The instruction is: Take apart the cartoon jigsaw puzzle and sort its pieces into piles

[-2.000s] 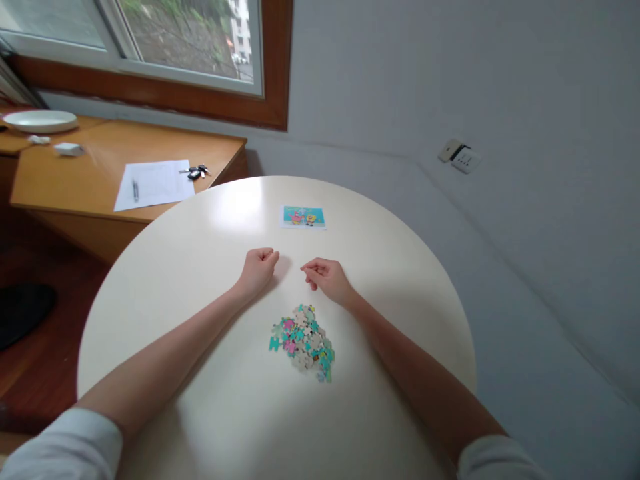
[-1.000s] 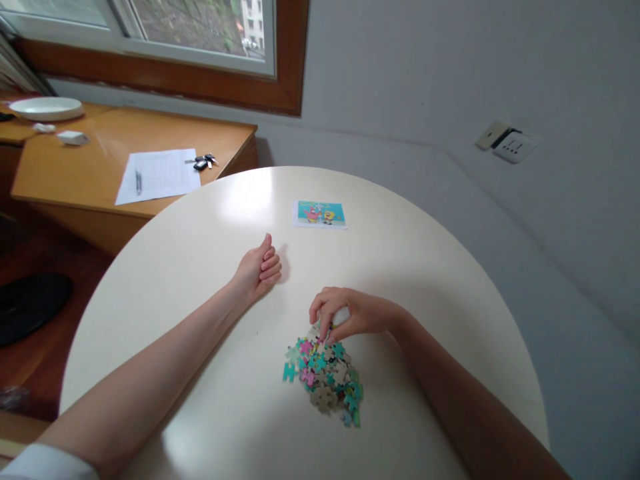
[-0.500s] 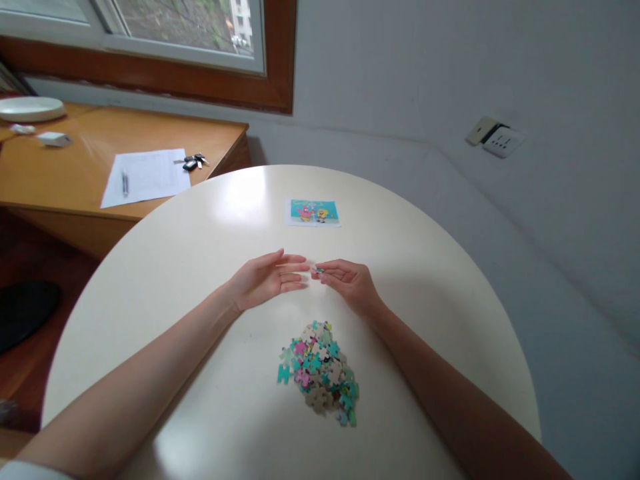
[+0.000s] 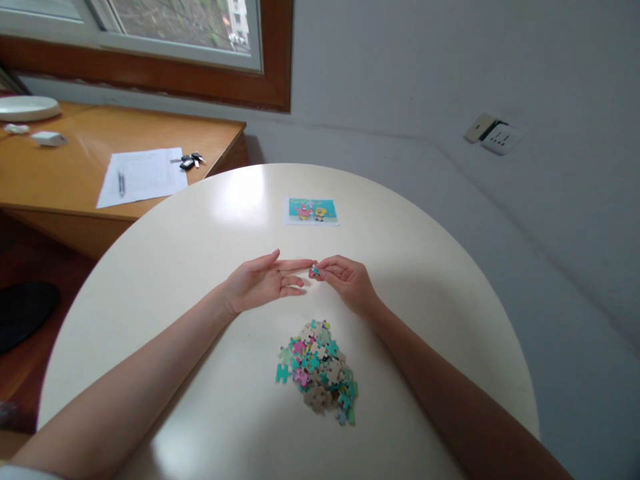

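Between the thumb and fingers of my right hand is a small puzzle piece in teal, white and pink. My left hand lies palm up with its fingers stretched towards that piece. Its longest fingertips reach the piece or come very close; I cannot tell whether they touch it. Nearer to me a heap of jigsaw pieces in teal, pink, beige and grey lies on the white round table. Beyond both hands a picture card shows cartoon figures on a teal ground.
At the left stands a wooden desk with a sheet of paper, a pen, keys and a small white box. A wall with a socket rises at the right. A window is behind the desk.
My left hand's upper fingers have extended towards the piece in my right hand, and its lower fingers have drawn back slightly. The pile and card lie as before.
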Motion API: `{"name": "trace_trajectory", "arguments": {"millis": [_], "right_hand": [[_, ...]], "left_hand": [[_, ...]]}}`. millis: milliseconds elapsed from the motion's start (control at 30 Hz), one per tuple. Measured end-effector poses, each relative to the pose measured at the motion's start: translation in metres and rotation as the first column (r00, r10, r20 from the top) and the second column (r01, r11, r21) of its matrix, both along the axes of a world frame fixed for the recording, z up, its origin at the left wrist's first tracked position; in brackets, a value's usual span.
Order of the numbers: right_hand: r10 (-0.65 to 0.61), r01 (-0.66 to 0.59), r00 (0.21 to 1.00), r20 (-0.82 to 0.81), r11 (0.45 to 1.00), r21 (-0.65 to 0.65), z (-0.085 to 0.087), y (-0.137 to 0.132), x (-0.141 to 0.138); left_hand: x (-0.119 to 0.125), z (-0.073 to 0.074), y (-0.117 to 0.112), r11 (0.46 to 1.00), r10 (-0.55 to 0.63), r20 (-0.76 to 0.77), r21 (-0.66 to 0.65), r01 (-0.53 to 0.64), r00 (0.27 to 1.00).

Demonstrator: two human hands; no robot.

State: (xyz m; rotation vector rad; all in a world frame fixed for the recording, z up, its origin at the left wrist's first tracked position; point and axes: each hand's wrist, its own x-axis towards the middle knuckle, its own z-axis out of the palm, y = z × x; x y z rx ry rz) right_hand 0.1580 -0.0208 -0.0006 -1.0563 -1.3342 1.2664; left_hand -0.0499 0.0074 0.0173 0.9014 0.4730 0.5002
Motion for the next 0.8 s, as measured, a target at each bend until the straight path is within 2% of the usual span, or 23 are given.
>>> {"name": "trace_trajectory", "arguments": {"millis": [267,800], "right_hand": [[-0.012,0.011,0.999,-0.044,1.0,-0.021,0.0009,0.001,-0.0015],[-0.053,0.048,0.996,0.077,0.997,0.068,-0.0009,0.0014,-0.0015]], "left_hand": [[-0.0024,-0.0083,0.0025,0.986,-0.085,0.252,-0.12,0.118,0.964],[0.0001,-0.0043,0.001,0.975,-0.096,0.246,-0.17,0.141,0.964]]}}
